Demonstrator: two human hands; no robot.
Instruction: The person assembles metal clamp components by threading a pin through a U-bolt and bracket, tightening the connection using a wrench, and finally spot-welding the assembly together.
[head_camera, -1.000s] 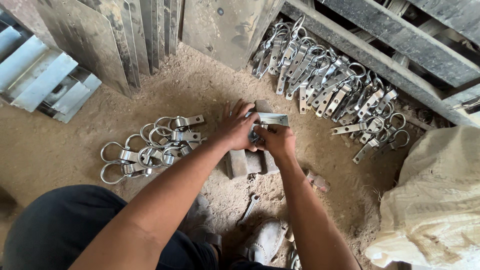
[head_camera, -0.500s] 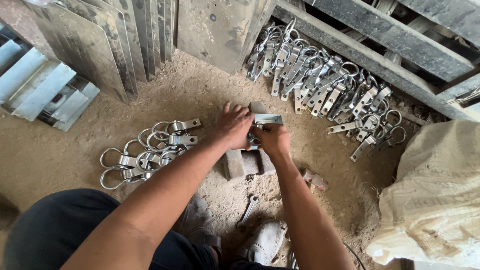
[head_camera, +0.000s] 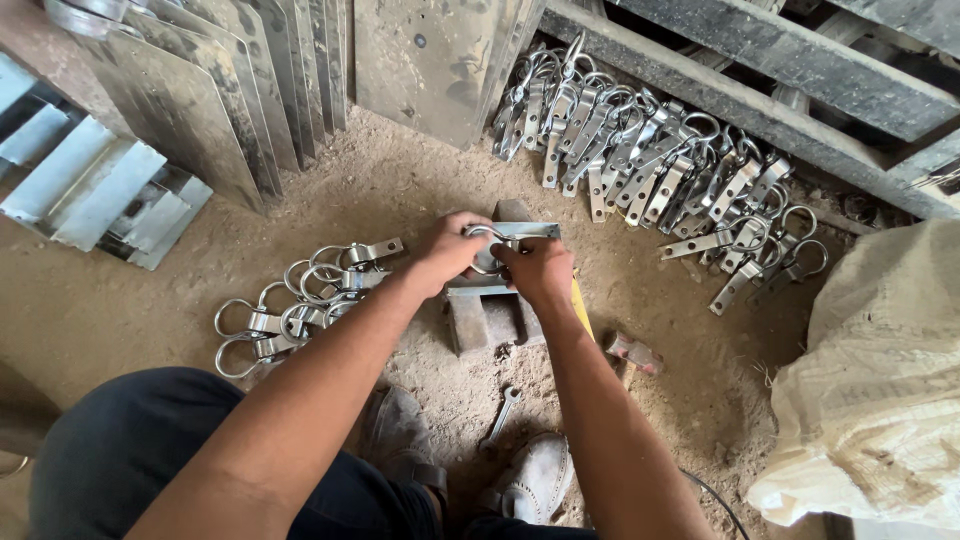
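— Head view, nearest first: what's each hand doing?
— Left hand (head_camera: 447, 252) pinches the loop of a metal clamp (head_camera: 512, 233); right hand (head_camera: 537, 272) closes over its strap, on a small block (head_camera: 487, 318) in the sandy floor.
— Step?
— Likely fitting it; next calls for a steady hold.
— Axis?
— Left-right, strap end pointing right, toward the far clamp pile (head_camera: 650, 170).
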